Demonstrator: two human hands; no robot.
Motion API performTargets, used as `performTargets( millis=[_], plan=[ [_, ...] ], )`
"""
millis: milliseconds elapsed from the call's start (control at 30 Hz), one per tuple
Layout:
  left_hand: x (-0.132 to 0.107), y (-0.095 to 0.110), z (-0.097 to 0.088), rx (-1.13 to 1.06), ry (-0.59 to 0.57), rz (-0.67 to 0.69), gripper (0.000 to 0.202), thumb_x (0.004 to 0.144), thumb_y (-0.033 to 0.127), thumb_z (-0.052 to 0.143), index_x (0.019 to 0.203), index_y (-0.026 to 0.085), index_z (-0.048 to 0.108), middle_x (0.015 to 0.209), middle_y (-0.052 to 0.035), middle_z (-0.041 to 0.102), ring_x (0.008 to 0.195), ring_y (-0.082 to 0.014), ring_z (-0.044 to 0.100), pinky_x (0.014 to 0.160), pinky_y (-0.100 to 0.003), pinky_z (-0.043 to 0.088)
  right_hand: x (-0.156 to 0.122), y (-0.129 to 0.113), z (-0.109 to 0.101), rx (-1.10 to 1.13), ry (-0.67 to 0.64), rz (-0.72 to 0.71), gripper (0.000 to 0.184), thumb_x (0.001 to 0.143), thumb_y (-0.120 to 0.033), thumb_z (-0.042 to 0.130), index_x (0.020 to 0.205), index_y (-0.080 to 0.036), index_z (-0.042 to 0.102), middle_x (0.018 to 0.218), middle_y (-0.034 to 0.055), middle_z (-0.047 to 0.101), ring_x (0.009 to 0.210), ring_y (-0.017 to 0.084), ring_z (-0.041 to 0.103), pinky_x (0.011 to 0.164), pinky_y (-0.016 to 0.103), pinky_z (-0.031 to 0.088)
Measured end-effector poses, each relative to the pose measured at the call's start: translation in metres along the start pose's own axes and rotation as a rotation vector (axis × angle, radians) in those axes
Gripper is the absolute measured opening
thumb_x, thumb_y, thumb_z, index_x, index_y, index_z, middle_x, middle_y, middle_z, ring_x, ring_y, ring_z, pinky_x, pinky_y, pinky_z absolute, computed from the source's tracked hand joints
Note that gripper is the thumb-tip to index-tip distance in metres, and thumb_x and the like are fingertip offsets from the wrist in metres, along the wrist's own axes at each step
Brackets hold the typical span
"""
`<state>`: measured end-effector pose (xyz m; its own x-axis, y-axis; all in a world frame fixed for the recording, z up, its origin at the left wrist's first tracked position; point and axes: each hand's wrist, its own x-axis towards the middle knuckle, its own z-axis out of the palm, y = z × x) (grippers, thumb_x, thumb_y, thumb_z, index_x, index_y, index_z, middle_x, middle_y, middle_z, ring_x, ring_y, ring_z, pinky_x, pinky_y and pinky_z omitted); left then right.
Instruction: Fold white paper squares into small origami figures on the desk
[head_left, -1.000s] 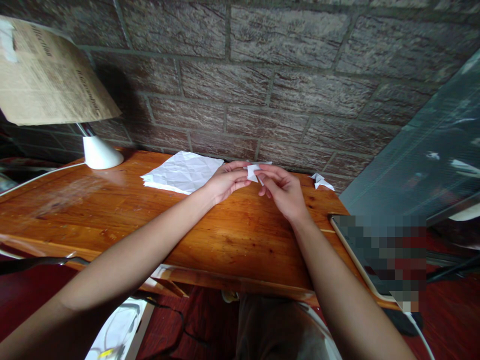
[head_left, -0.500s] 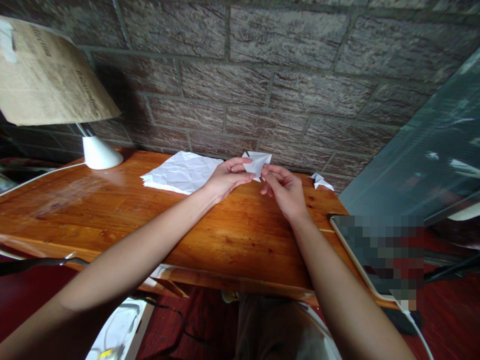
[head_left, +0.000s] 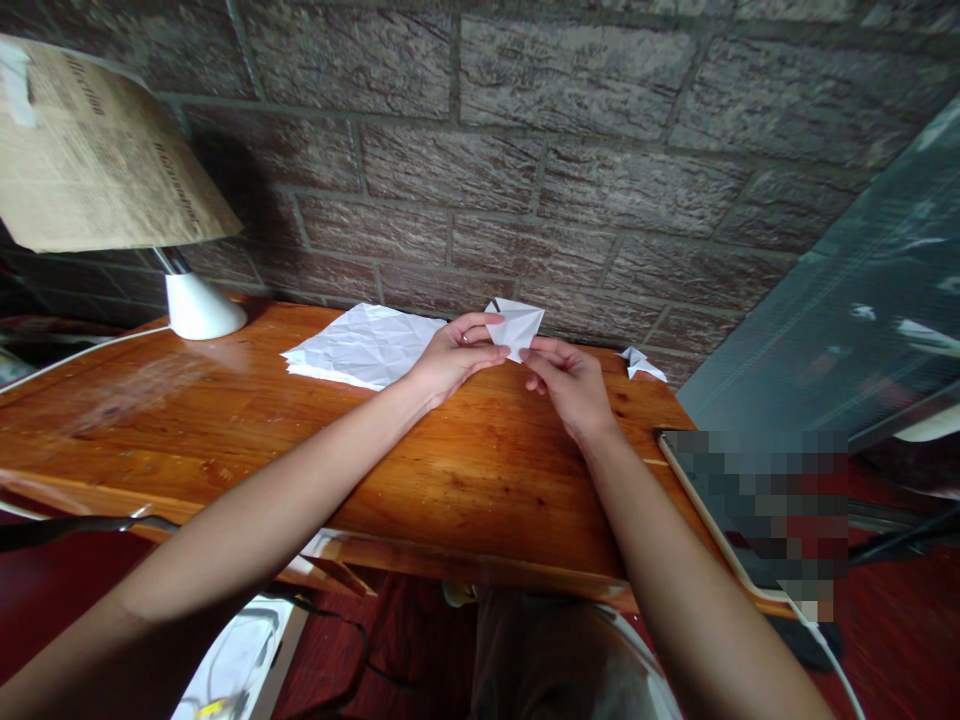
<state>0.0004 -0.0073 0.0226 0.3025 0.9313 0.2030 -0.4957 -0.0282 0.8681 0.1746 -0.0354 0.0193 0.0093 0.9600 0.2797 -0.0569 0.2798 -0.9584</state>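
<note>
A small folded piece of white paper [head_left: 519,325] is held up above the back of the wooden desk, close to the brick wall. My left hand [head_left: 455,357], with a ring on one finger, pinches its left side between thumb and fingers. At the paper's lower right edge, the fingertips of my right hand [head_left: 568,380] are closed on it, the other fingers curled beneath. Creases run across the paper's face. Left of my left hand lies a stack of creased white sheets [head_left: 367,342]. Beyond my right hand sits a small folded paper figure [head_left: 643,365].
A lamp with a newsprint shade [head_left: 112,160] and white base [head_left: 201,308] stands at the desk's left end. On the right edge lies a tablet [head_left: 712,500] with a white cable [head_left: 840,670]. The brick wall [head_left: 577,80] closes off the back of the desk [head_left: 450,480].
My right fingertips have slid down the paper's right side to its lower edge, and the upper right corner now shows more fully. My left hand stays in nearly the same place.
</note>
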Motion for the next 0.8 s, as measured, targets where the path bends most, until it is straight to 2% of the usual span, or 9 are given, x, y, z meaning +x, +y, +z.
performTargets(
  millis=[100, 267, 500, 800],
  plan=[
    [0.0004, -0.0002, -0.0007, 0.008, -0.018, -0.004, 0.050, 0.057, 0.009, 0.087, 0.103, 0.019, 0.068, 0.093, -0.0004, 0.076, 0.078, -0.0106, 0.071, 0.083, -0.026, 0.057, 0.0009, 0.0004, -0.0002, 0.012, 0.029, 0.015, 0.036, 0.065, -0.040, 0.084, 0.093, -0.019, 0.075, 0.071, -0.0013, 0.071, 0.050, 0.007, 0.051, 0.047, 0.022, 0.035],
    [0.0021, -0.0009, -0.0018, 0.014, 0.005, 0.002, 0.043, 0.066, 0.013, 0.085, 0.104, 0.020, 0.068, 0.092, -0.0007, 0.075, 0.084, -0.0123, 0.072, 0.087, -0.029, 0.059, 0.0009, 0.0002, -0.0006, 0.020, 0.046, 0.026, 0.037, 0.064, -0.040, 0.085, 0.092, -0.019, 0.075, 0.071, -0.0015, 0.071, 0.050, 0.007, 0.050, 0.047, 0.022, 0.035],
    [0.0021, -0.0012, -0.0026, -0.001, 0.014, 0.003, 0.044, 0.065, 0.006, 0.083, 0.105, 0.019, 0.067, 0.091, -0.0012, 0.075, 0.083, -0.0128, 0.073, 0.087, -0.030, 0.060, 0.0003, -0.0034, 0.0001, 0.074, 0.070, 0.057, 0.037, 0.061, -0.038, 0.086, 0.090, -0.018, 0.074, 0.064, -0.0034, 0.066, 0.050, 0.007, 0.050, 0.047, 0.022, 0.035],
    [0.0019, -0.0015, -0.0031, 0.043, 0.022, 0.035, 0.045, 0.065, 0.010, 0.085, 0.105, 0.020, 0.066, 0.086, 0.0005, 0.073, 0.082, -0.0123, 0.072, 0.088, -0.031, 0.059, 0.0006, -0.0034, -0.0002, 0.092, 0.103, 0.050, 0.036, 0.059, -0.036, 0.089, 0.087, -0.017, 0.076, 0.066, -0.0038, 0.067, 0.048, 0.005, 0.045, 0.047, 0.022, 0.033]
  ],
)
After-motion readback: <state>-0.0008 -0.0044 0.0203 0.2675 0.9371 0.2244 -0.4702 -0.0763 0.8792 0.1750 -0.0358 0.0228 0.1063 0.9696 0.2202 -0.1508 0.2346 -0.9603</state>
